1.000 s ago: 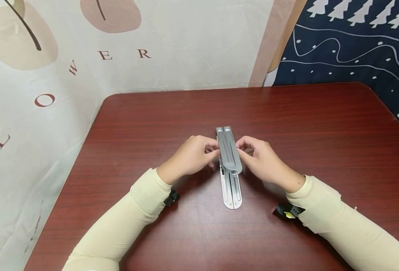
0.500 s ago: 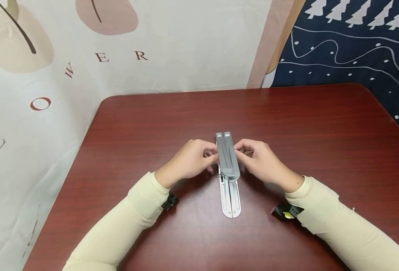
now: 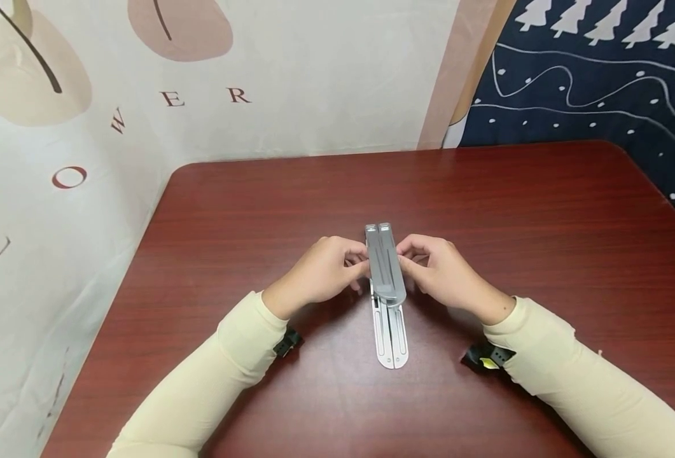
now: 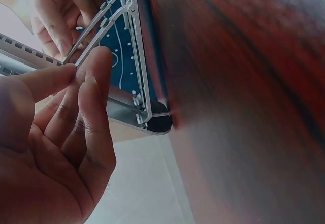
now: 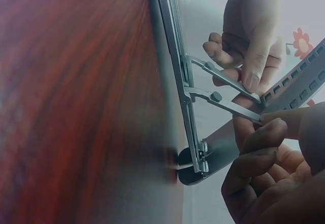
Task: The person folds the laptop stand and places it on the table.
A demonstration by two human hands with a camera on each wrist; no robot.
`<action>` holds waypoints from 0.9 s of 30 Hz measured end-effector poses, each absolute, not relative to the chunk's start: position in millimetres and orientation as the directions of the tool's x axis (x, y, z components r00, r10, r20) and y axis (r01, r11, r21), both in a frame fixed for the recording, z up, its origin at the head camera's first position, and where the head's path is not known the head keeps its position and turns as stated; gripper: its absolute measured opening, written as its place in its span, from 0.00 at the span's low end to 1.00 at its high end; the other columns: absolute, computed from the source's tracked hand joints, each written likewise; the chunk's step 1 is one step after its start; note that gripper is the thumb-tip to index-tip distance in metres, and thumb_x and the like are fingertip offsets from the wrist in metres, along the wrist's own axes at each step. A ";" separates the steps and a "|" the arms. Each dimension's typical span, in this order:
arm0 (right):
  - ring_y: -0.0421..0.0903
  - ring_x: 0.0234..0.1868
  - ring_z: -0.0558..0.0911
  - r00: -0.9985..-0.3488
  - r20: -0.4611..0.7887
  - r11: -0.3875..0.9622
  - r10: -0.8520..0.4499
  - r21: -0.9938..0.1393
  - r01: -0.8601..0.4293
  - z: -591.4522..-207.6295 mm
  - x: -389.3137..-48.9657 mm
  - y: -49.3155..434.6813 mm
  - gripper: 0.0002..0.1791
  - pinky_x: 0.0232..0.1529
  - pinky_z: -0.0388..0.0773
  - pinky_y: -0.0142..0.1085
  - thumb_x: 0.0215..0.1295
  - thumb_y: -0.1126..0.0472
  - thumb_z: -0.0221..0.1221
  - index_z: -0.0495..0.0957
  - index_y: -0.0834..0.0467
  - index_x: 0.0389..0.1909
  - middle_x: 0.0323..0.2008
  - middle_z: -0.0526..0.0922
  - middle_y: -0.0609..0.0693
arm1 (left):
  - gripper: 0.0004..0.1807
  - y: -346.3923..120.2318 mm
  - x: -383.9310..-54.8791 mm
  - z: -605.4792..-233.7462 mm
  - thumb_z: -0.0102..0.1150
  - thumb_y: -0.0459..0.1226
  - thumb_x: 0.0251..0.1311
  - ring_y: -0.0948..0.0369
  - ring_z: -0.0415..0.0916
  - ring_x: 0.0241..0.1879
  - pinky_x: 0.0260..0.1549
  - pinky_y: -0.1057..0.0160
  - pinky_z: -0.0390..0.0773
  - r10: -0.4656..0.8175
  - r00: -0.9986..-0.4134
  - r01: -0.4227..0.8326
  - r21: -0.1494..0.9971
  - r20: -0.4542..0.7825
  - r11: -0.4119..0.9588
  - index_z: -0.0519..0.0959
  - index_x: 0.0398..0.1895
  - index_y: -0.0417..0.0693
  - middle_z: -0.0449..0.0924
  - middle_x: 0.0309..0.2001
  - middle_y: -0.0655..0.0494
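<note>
A silver folding laptop stand (image 3: 387,267) stands partly raised at the middle of the table, its base strip (image 3: 390,343) pointing toward me. My left hand (image 3: 328,270) is at its left side, thumb and index finger pinching the end of a thin support bar (image 4: 94,41). On the opposite side, my right hand (image 3: 443,270) pinches the matching support bar (image 5: 236,107) where it meets the slotted upper arm (image 5: 289,92). Both wrist views show the bars slanting from the base up to the row of slots. From the head view, the upper arms hide the bars and some fingertips.
The dark red wooden table (image 3: 268,203) reaches out around the stand. A pale printed curtain (image 3: 326,76) hangs behind and to the left, with a navy tree-patterned cloth (image 3: 577,89) at the back right. Black wrist straps (image 3: 287,342) show under both sleeves.
During the first half second the stand and both hands shift slightly toward me, and the head view tilts a little. After that they hold nearly still, with the same pinch.
</note>
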State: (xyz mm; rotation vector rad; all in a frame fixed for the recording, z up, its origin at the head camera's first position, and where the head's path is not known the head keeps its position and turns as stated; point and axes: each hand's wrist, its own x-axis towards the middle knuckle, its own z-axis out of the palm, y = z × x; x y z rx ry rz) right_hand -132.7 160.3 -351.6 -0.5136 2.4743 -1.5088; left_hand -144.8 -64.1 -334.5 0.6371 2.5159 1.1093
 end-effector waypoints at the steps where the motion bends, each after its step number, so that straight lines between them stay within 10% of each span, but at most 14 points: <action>1: 0.44 0.14 0.75 -0.921 0.012 0.419 -0.390 -0.888 -0.189 -351.3 -132.8 160.5 0.03 0.16 0.74 0.37 0.71 0.66 0.58 0.80 0.59 0.39 0.29 0.84 0.55 | 0.07 -63.9 -145.0 -334.7 0.59 0.36 0.69 0.61 0.85 0.21 0.25 0.66 0.79 0.517 -0.850 0.271 0.757 -0.103 0.595 0.86 0.40 0.52 0.90 0.31 0.53; 27: 0.44 0.13 0.74 -0.914 0.007 0.416 -0.406 -0.889 -0.191 -354.1 -134.2 161.5 0.03 0.16 0.73 0.37 0.71 0.66 0.57 0.79 0.61 0.39 0.28 0.84 0.54 | 0.06 -63.9 -144.4 -334.8 0.59 0.36 0.68 0.61 0.86 0.22 0.21 0.67 0.74 0.519 -0.847 0.269 0.750 -0.115 0.605 0.86 0.40 0.52 0.90 0.32 0.52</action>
